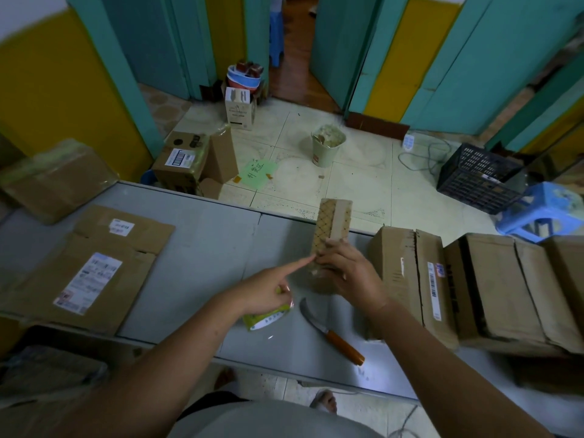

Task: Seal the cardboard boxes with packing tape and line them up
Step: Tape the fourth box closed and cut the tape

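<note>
A long grey metal bench (202,248) carries a row of sealed brown cardboard boxes (474,286) along its right side and a flattened brown cardboard box (94,263) at left. The right hand (350,273) grips a tall, narrow brown box (331,226) upright at centre — the left hand (268,292) clasps a green-and-white packet (265,317), forefinger touching that box. An orange-handled knife (331,333) lies just beside.

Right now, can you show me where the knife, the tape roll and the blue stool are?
knife (345,345), head view, on its orange handle.
tape roll (331,224), head view, on the brown roll's side above the right hand's fingers.
blue stool (550,203), head view, on its seat.
</note>
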`<move>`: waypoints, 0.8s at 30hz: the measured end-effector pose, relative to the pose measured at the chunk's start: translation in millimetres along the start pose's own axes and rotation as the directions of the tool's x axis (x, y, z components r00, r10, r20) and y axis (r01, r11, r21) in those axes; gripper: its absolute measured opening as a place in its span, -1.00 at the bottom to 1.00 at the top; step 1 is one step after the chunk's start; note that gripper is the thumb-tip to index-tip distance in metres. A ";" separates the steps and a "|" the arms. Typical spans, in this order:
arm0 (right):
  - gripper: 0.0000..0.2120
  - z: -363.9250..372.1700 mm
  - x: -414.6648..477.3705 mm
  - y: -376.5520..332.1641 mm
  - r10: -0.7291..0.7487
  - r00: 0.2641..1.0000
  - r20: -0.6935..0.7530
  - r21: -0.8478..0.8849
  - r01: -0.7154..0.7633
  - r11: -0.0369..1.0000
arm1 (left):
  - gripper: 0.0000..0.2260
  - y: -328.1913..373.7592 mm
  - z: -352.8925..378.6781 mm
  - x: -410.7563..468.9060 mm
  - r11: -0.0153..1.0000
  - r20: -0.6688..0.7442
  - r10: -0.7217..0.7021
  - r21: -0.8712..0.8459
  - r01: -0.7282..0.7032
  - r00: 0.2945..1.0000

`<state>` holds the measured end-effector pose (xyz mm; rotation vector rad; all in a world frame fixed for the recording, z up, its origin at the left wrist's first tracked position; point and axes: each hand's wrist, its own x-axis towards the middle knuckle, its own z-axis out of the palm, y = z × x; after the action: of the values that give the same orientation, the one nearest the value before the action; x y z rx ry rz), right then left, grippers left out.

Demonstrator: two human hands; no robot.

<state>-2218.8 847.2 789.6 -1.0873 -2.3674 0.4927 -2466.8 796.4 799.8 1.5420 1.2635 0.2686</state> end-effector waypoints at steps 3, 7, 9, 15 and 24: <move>-0.77 -12.4 -16.2 -0.4 0.066 0.997 -0.033 0.034 -0.065 0.997 | -0.19 9.4 9.3 3.8 0.997 0.001 0.063 0.052 -0.063 0.998; -0.78 -23.7 -50.7 -5.8 0.138 0.990 0.018 0.057 -0.139 0.989 | -0.25 16.1 19.7 8.1 0.983 0.061 0.120 0.132 -0.127 0.991; -0.75 -27.0 -61.0 -8.9 0.179 0.984 0.026 0.061 -0.180 0.982 | -0.25 18.1 25.0 9.6 0.981 0.101 0.118 0.145 -0.131 0.988; -0.79 -39.1 -73.1 -12.9 0.215 0.977 0.003 0.024 -0.215 0.976 | -0.22 25.8 34.7 17.0 0.977 0.128 0.133 0.148 -0.151 0.983; -0.72 -43.8 -96.4 -15.8 0.181 0.982 -0.060 -0.005 -0.181 0.983 | -0.26 33.2 45.5 16.2 0.968 0.175 0.104 0.208 -0.140 0.979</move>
<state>-2149.2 767.8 806.7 -1.3115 -2.2336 0.5041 -2408.9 787.9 801.6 1.7966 1.0989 0.0800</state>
